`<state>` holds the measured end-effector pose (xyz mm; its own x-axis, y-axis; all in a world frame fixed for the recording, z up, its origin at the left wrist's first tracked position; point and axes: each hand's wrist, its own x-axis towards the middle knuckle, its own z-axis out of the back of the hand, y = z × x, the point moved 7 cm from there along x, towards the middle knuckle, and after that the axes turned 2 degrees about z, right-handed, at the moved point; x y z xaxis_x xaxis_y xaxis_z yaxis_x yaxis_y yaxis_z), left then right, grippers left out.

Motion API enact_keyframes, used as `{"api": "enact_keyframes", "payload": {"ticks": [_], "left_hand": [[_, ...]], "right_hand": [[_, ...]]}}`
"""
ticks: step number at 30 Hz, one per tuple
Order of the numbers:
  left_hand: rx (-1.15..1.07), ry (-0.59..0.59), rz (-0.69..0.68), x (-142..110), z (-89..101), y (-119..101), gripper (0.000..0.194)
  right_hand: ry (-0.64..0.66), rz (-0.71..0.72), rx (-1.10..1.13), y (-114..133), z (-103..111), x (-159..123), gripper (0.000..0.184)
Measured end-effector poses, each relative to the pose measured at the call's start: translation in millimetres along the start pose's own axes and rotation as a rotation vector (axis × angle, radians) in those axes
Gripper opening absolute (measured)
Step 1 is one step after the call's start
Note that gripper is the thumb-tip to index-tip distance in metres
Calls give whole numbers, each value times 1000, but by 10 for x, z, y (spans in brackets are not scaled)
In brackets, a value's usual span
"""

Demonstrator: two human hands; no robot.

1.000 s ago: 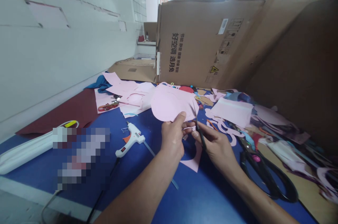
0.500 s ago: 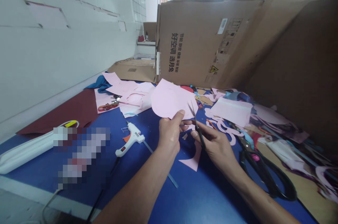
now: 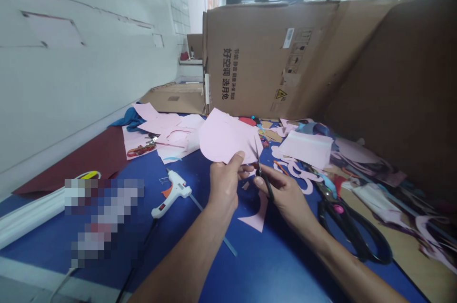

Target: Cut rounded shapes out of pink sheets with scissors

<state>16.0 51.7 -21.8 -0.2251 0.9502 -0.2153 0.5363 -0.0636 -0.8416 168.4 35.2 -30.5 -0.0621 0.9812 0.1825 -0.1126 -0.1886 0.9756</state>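
My left hand [image 3: 225,176] pinches the lower edge of a pink sheet of paper [image 3: 224,136], thumb on top, fingers beneath. The sheet has a rounded left side and a pointed top. Small black-handled scissors [image 3: 263,180] are in my right hand [image 3: 283,188], their blades at the sheet's right edge; part of the handles is hidden by my fingers. Under my hands, a curved pink offcut [image 3: 257,221] lies on the blue table. To the left of my left forearm rests a white glue gun [image 3: 173,193] with an orange trigger, a clear glue stick [image 3: 200,205] behind it.
Large black scissors [image 3: 352,224] lie at the right beside heaped paper scraps [image 3: 385,198]. Several pink sheets [image 3: 160,124] and a maroon sheet [image 3: 74,162] are at the left. A cardboard box [image 3: 264,65] stands behind. A blurred-out power strip [image 3: 107,222] lies at the front left.
The camera view has turned slightly right, so everything sits further left. The pink sheet has tilted a little, its pointed corner now at the top. Both hands keep their holds.
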Motion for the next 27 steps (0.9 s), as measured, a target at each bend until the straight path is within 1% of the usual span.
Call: {"api": "enact_keyframes", "payload": {"ticks": [4,8,13,19,24,27], "left_hand": [[-43,-2,44,-24,-11,53,22],[-98,0,90,-35,-21,129,20],[-132,-2,107,-36,-24,178,18],[-125,10,90,-40,-27,163,22],[-91,-11,56,-44,-15,119,21],[-66,0,25,-38,-19,88,20]], "right_hand": [[7,15,11,-3,-8,-1,63],[-3,8,19,-39,-6,2,64],[-11,3,3,-67,-6,9,66],[-30,14,-29,-50,6,10,65],[-12,32,-45,-10,8,5,64],[-9,20,-35,-3,14,2,66]]}}
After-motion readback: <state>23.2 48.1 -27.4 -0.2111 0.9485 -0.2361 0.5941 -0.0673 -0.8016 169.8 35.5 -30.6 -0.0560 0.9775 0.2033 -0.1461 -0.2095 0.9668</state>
